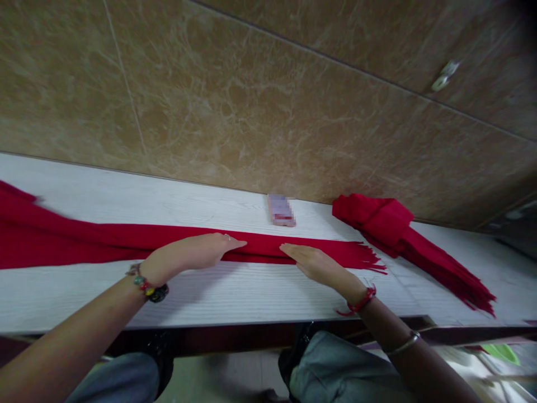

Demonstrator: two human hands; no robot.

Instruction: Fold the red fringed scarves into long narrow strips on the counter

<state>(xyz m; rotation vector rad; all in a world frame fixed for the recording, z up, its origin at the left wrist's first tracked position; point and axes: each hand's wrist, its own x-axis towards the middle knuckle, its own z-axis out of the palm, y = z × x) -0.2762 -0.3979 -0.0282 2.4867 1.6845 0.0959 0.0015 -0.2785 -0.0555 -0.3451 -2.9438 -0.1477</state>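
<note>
Brown marbled wall [210,101] stood behind a white table [251,299]. Long red scarf [104,240] lay lengthwise on it, fringe rightward; bundled red scarf [373,221] beside that fringe. Left hand [201,250] and right hand [314,263] rested on the long scarf, flattened, fingers extended, a gap between. Lilac rectangular object [280,208], blurred, lay near the wall. Beaded bracelet [146,286] circled the left wrist

Red scarf [75,243] runs out of sight at 9 o'clock; left hand [201,252] hides a bit. Flat item [280,208], 11 o'clock from right hand [314,262]: pixelated, unreadable. Dark shape [518,229] at 3: blurred, cut off, can't ID.
</note>
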